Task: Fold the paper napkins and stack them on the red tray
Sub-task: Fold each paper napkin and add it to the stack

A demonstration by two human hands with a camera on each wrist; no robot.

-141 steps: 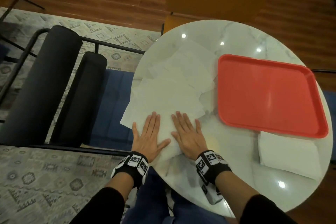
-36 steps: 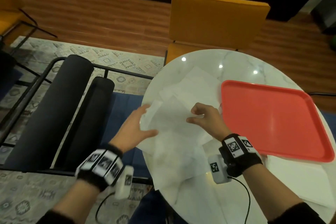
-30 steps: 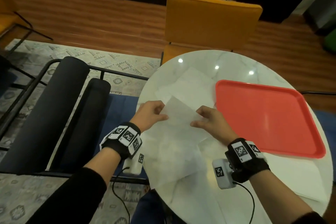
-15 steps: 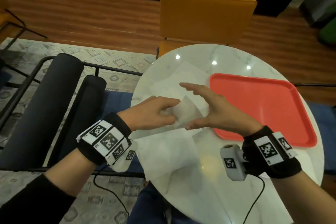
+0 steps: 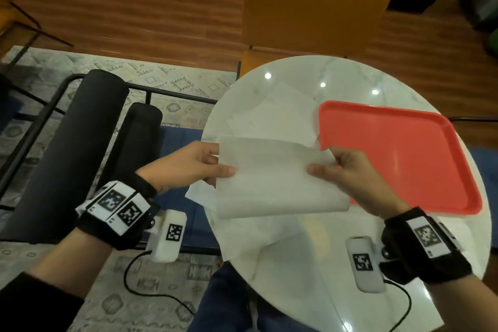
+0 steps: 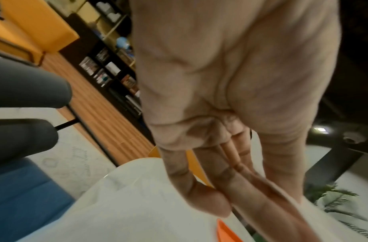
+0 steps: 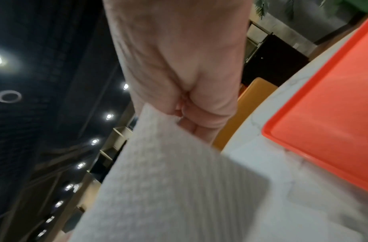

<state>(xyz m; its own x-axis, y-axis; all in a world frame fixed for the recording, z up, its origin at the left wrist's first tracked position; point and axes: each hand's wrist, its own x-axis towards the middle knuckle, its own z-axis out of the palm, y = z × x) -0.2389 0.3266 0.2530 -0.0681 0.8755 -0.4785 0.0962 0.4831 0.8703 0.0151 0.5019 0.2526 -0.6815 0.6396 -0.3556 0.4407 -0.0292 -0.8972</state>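
A white paper napkin [image 5: 272, 178], folded over once, hangs above the round marble table [image 5: 296, 250]. My left hand [image 5: 215, 167] pinches its left edge between thumb and fingers. At the right edge my right hand [image 5: 326, 167] pinches the upper corner. The right wrist view shows the napkin [image 7: 168, 180] running down from the pinching right hand [image 7: 179, 114]. In the left wrist view the left hand [image 6: 230, 196] has its fingers stretched along the napkin [image 6: 127, 212]. The red tray [image 5: 390, 153] lies bare on the table's right side, just beyond my right hand.
More unfolded white napkins [image 5: 269, 116] lie spread on the table left of the tray and under my hands. A yellow chair [image 5: 310, 11] stands behind the table. A black-framed seat with dark bolsters [image 5: 67, 143] and a blue cushion sits to the left.
The napkin that my hands pressed flat on the table has been lifted and folded over. Both hands now pinch its two ends above the table, further apart than half a second ago.
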